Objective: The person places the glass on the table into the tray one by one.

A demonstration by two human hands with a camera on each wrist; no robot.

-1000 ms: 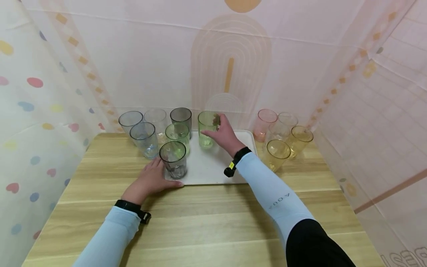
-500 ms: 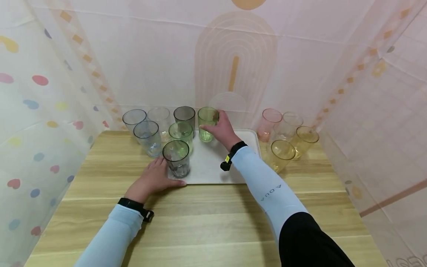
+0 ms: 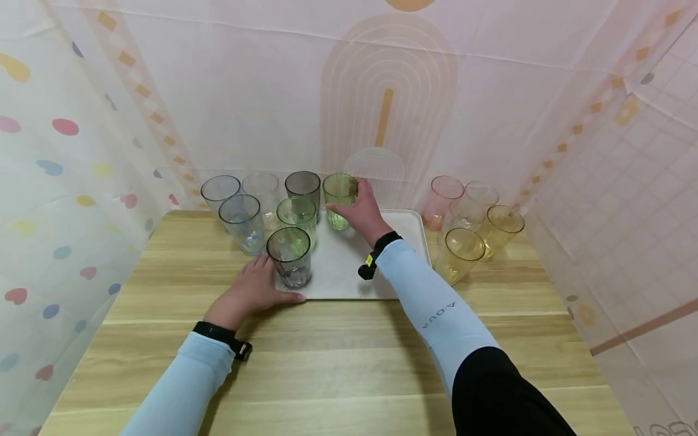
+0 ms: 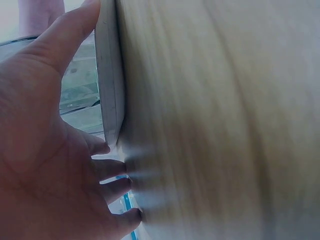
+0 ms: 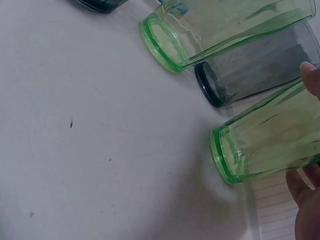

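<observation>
My right hand (image 3: 362, 213) grips a green glass (image 3: 340, 192) between thumb and fingers, upright at the back of a white tray (image 3: 354, 281). In the right wrist view the green glass (image 5: 265, 137) has its base at the tray's surface. My left hand (image 3: 255, 289) rests at the tray's front left corner, thumb (image 4: 75, 27) against the front edge and fingers spread along the left side. Beside it on the tray stands a grey glass (image 3: 291, 263). Behind that are a second green glass (image 3: 299, 212) and another grey glass (image 3: 305, 181).
Left of the tray stand two blue glasses (image 3: 242, 224) and a clear glass (image 3: 263, 191). On the right are a pink glass (image 3: 440, 200), clear glasses (image 3: 480, 197) and two yellow glasses (image 3: 460, 257). A wooden table (image 3: 338, 363) bears everything, with a patterned cloth (image 3: 245, 91) hanging behind.
The green glass in my right hand has shifted slightly toward the back left, closer to the rear grey glass. My left hand stays at the tray corner. The head view has shifted a little.
</observation>
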